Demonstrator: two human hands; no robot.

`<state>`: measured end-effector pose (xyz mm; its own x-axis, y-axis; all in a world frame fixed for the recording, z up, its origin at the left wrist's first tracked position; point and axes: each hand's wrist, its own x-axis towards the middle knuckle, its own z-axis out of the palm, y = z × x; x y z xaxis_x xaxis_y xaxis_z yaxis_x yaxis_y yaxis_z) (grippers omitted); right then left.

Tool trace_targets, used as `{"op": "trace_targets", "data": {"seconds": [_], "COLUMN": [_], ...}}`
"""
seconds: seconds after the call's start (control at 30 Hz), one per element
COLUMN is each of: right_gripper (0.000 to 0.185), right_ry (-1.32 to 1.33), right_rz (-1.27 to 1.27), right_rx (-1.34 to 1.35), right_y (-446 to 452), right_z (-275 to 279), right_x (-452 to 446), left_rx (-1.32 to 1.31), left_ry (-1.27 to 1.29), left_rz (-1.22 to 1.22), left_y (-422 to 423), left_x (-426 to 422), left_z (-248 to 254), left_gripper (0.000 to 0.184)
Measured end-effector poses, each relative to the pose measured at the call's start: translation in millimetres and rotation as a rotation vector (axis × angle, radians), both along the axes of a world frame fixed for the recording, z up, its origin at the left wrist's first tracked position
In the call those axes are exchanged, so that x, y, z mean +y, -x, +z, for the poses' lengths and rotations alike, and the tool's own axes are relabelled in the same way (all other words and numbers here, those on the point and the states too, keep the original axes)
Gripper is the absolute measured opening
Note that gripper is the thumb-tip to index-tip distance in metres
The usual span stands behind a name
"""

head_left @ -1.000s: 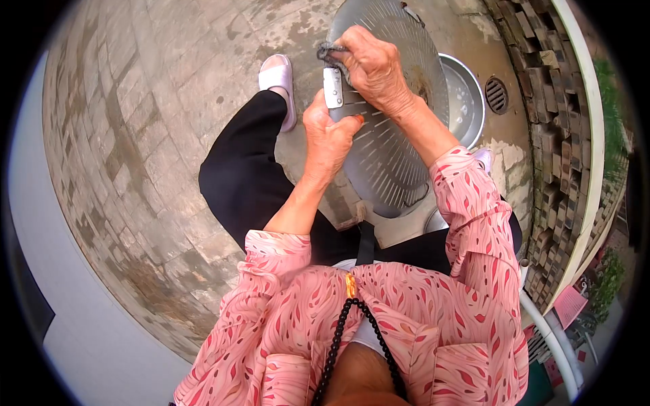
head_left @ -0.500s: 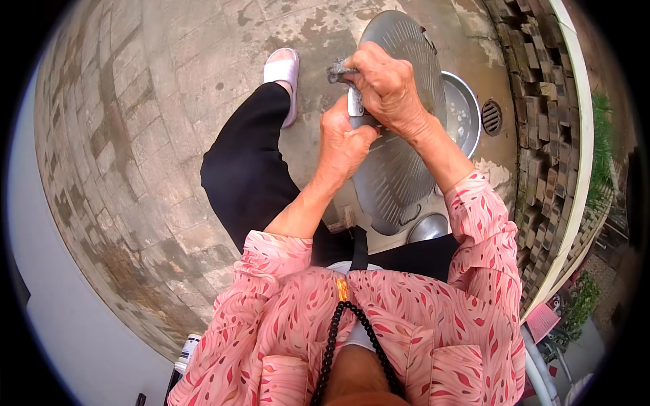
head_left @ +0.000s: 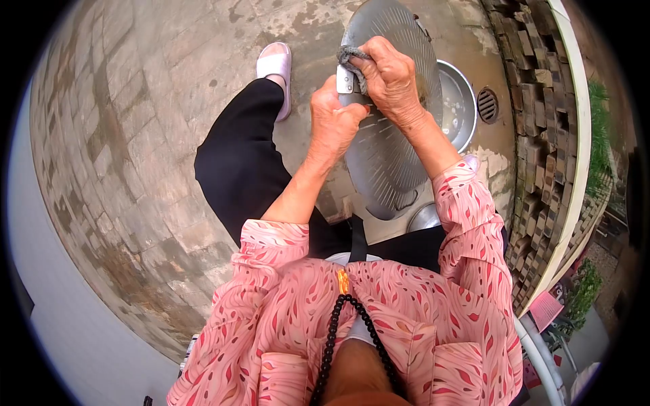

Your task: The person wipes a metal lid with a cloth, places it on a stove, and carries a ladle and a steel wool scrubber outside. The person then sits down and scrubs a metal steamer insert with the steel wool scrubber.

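Observation:
A large grey metal disc with rows of slots, like a steamer plate [head_left: 396, 152], stands tilted in front of me. My left hand [head_left: 333, 118] is closed on its left edge, just below a riveted metal tab [head_left: 344, 80]. Bunched in my right hand [head_left: 393, 81] is a grey cloth [head_left: 351, 57], pressed against the disc's edge beside the tab. Fingers of both hands are partly hidden behind the disc or the cloth.
Behind the disc, a round metal basin [head_left: 464, 108] holds water, near a floor drain [head_left: 487, 105]. A smaller metal bowl [head_left: 424, 218] sits near my right leg. Stacked bricks [head_left: 542, 135] line the right side. Paving [head_left: 156, 135] spreads to the left.
The disc and both hands shifted down and right, then back up and slightly left. The cloth has moved from above the tab to its right side. Both hands keep their hold.

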<state>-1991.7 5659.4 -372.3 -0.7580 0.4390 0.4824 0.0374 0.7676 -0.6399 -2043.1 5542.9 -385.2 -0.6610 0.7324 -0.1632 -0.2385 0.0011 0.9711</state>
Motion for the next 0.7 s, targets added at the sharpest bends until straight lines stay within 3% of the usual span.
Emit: {"op": "trace_targets", "data": {"seconds": [0.1, 0.23, 0.33, 0.6, 0.7], "right_gripper": [0.013, 0.011, 0.010, 0.018, 0.019], "right_ry": [-0.040, -0.109, 0.084, 0.206, 0.177], "right_rz": [0.094, -0.235, -0.440, -0.459, -0.485], "right_rx": [0.012, -0.178, -0.200, -0.193, -0.185], "right_y": [-6, -27, -49, -75, -79], "right_z": [5, -25, -45, -42, -49], "right_x": [-23, 31, 25, -28, -37], "left_rx": [0.115, -0.067, -0.057, -0.501, -0.337], "left_ry": [-0.020, 0.024, -0.020, 0.104, 0.113], "left_rz": [-0.021, -0.044, 0.011, -0.097, -0.051], "left_y": [-1, -4, -6, 27, 15], "left_x": [-6, -6, -4, 8, 13], "left_z": [-10, 4, 2, 5, 2], "left_gripper": [0.022, 0.028, 0.029, 0.014, 0.014]}}
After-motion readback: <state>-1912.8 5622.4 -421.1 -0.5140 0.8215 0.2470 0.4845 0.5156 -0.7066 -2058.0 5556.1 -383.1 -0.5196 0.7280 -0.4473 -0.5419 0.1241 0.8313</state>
